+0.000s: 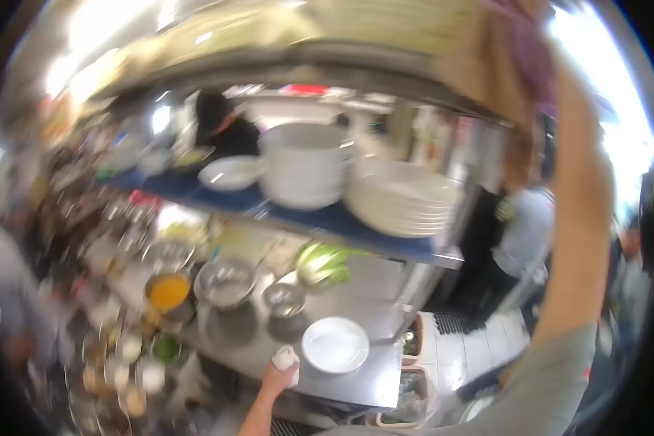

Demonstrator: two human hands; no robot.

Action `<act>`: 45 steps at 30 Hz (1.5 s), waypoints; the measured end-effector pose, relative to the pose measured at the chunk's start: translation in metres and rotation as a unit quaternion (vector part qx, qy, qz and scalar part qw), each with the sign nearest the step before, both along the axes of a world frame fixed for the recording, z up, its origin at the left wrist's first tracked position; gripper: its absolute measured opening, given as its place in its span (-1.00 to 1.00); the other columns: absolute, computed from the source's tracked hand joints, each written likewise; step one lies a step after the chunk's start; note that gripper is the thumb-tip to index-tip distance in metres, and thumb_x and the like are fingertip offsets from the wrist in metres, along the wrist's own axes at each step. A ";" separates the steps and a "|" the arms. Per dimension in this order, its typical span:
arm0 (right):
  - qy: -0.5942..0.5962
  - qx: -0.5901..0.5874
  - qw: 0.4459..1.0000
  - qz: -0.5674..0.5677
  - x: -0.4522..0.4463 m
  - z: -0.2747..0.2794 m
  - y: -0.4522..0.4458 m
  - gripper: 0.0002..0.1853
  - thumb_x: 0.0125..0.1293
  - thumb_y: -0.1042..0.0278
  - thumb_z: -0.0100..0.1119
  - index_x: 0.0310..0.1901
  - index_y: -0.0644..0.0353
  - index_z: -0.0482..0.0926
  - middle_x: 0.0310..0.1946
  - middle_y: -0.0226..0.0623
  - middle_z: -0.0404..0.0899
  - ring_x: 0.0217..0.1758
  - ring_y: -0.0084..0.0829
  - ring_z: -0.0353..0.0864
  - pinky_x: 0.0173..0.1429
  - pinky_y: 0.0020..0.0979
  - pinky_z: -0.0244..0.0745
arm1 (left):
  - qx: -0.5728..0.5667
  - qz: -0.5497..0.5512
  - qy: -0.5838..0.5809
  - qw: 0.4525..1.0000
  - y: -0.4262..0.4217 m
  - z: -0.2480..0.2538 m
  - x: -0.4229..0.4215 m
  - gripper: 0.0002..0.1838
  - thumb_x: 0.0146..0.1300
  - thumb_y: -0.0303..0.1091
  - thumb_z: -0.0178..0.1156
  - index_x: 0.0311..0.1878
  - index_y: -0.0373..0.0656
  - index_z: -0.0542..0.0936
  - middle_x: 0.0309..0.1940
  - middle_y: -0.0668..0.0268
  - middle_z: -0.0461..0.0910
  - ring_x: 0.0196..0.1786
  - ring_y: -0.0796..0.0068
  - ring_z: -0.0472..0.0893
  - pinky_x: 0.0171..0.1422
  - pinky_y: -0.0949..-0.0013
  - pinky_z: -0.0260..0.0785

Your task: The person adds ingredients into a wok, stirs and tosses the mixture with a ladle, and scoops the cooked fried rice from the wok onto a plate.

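My left hand [275,379] is closed on a crumpled white cloth [286,357] over the front of the steel counter [385,363]. Just right of it lies a round white plate [335,345] with nothing on it. My right arm [580,211] stretches up along the right side to the top shelf. Motion smears the right hand [534,16] at the upper edge, so its fingers cannot be made out. Near it are a blurred purple thing [527,47] and a brown thing [479,80] on the shelf.
Stacked white bowls [301,167] and plates [403,200] fill a blue shelf [385,236]. Beneath are metal bowls [227,282], a leafy green vegetable [323,264] and an orange liquid [168,292]. A bin [407,396] stands at right; people [523,236] are beyond.
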State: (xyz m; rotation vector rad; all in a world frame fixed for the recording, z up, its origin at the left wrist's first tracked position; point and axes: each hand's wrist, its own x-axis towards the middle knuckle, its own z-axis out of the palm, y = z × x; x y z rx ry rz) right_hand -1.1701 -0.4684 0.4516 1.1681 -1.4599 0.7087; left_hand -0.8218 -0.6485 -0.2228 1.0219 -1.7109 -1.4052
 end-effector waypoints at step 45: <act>0.356 0.726 -0.027 0.588 1.060 -0.495 0.033 -0.23 0.22 0.47 0.03 0.44 0.03 -0.06 -0.38 -0.15 0.51 -0.47 -0.39 0.53 -0.37 -0.41 0.49 | -0.075 0.792 0.545 0.264 0.474 0.061 0.651 -0.71 0.21 -0.11 0.10 -0.05 0.02 0.44 -0.13 0.33 0.51 -0.06 0.26 0.53 0.13 -0.03 0.38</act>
